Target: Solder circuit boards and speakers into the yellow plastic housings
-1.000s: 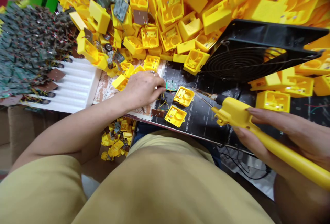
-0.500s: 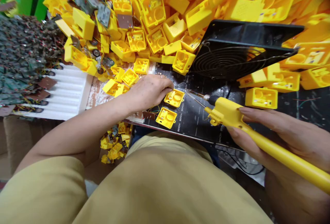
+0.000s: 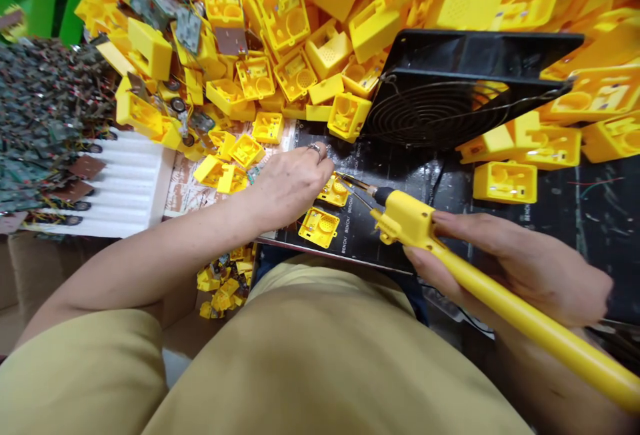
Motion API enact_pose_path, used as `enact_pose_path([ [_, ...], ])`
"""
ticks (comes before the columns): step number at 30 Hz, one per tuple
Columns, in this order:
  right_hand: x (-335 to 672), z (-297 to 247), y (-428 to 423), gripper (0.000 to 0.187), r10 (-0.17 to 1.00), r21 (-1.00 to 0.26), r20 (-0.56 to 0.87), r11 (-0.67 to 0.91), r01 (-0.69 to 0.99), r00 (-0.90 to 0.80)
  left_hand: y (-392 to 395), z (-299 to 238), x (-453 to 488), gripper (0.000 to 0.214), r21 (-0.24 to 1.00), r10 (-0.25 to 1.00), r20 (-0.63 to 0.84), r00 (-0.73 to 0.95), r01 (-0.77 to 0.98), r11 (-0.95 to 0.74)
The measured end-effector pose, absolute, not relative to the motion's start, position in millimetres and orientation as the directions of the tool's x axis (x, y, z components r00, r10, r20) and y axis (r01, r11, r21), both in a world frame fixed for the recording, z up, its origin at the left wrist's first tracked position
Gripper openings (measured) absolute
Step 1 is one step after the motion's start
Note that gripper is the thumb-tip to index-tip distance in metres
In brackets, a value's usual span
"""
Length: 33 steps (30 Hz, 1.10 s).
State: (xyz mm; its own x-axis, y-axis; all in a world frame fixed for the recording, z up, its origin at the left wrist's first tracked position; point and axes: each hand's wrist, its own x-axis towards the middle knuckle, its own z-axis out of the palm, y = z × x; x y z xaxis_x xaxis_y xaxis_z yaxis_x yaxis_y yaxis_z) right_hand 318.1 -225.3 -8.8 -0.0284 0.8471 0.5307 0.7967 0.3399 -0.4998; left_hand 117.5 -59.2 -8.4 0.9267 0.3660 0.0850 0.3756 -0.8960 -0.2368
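Clamped in the right hand (image 3: 505,265): a yellow-handled two-pronged soldering tool (image 3: 415,220), the grip closed around the handle, thin metal prongs (image 3: 353,187) angled toward a small yellow plastic housing (image 3: 333,191) on a black printed mat (image 3: 360,251). Curled just above that same housing, the left hand (image 3: 293,188), a ring on one finger; its grip impossible to judge, with the fingertips out of sight behind the knuckles. Just beside, nearer the body, a second yellow housing (image 3: 319,227), open side up. The small housing likely light, stiff and thin-walled, prone to sliding on the mat, and best pinched by its outer walls, clear of the prongs. Beyond, a heap of yellow housings (image 3: 300,21) and a black fan guard with a wire grille (image 3: 435,111); further left, green circuit boards (image 3: 45,115) above a white ribbed foam tray (image 3: 125,181).
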Motion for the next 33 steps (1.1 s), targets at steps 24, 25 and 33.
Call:
enact_pose_path([
  [24, 320, 18, -225, 0.007, 0.868, -0.341, 0.449, 0.386, 0.857, -0.212, -60, -2, 124, 0.019, -0.264, 0.341, 0.027, 0.940, 0.335, -0.904],
  [25, 321, 17, -227, 0.011, 0.892, -0.362, 0.414, 0.345, 0.866, -0.182, -60, -2, 124, 0.018, -0.262, 0.341, 0.023, 0.940, 0.335, -0.905],
  [33, 326, 1, -234, 0.055, 0.827, -0.375, 0.551, 0.369, 0.850, -0.116, -62, -4, 127, 0.022, -0.195, 0.373, 0.022, 0.928, 0.369, -0.909],
])
